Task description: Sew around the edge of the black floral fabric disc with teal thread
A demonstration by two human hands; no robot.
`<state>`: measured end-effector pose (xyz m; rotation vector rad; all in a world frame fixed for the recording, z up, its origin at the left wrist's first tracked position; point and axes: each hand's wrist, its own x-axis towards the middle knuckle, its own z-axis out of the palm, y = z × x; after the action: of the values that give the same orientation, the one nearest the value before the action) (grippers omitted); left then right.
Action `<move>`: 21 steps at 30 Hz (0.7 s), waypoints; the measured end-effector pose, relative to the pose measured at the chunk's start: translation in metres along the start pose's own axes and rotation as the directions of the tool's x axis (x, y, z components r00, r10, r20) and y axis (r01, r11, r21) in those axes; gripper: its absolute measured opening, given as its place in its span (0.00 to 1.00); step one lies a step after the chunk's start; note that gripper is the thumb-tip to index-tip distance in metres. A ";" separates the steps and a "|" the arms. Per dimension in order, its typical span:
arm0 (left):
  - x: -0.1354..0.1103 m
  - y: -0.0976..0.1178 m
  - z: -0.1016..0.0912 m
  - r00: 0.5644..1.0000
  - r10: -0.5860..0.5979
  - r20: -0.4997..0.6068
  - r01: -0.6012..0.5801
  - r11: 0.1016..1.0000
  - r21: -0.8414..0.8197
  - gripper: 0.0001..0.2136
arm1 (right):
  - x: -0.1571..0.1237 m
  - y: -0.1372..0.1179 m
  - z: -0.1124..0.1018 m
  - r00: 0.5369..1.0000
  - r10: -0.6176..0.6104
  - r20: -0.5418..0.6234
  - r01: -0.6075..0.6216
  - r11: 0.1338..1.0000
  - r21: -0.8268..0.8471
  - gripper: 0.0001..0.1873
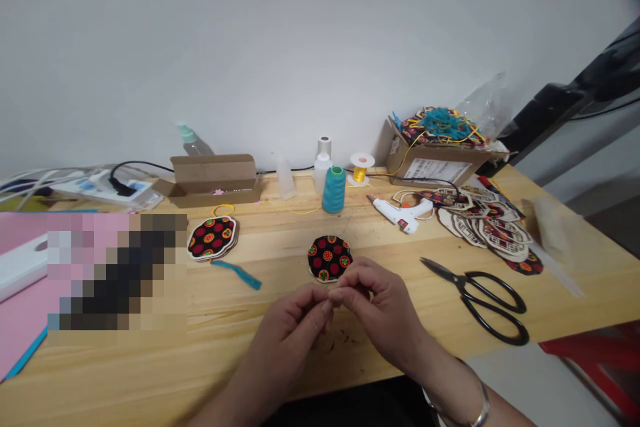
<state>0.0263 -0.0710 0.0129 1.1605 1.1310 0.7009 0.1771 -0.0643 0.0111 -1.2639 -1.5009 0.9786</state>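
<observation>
Over the front of the wooden table, my left hand [295,330] and my right hand [383,310] meet at the fingertips. Both are closed in a pinch; whatever lies between the fingers is too small or hidden to make out. Just beyond them is a round patterned fabric piece [327,259], black with red and orange motifs, its lower right edge covered by my right hand. A stack of similar patterned pieces [213,238] with pale edges sits to the left, beside a strip of teal thread [237,272]. Black-handled scissors [467,287] lie to the right of my right hand.
Along the back stand a teal thread cone [334,191], a yellow thread spool [360,173], a white bottle [321,172] and an open cardboard box [213,188]. A white glue gun [404,213], cut pieces [493,223] and a filled carton [435,163] occupy the right.
</observation>
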 end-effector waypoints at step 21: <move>0.005 0.006 -0.029 0.939 0.029 -0.343 -0.138 0.945 -0.297 0.06 | -0.018 0.043 -0.005 0.915 -0.267 0.302 0.391 0.402 -0.828 0.06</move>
<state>0.0011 -0.0551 0.0168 0.8355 1.1982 1.1366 0.1940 -0.0752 -0.0316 -1.4771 -2.3977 -0.1083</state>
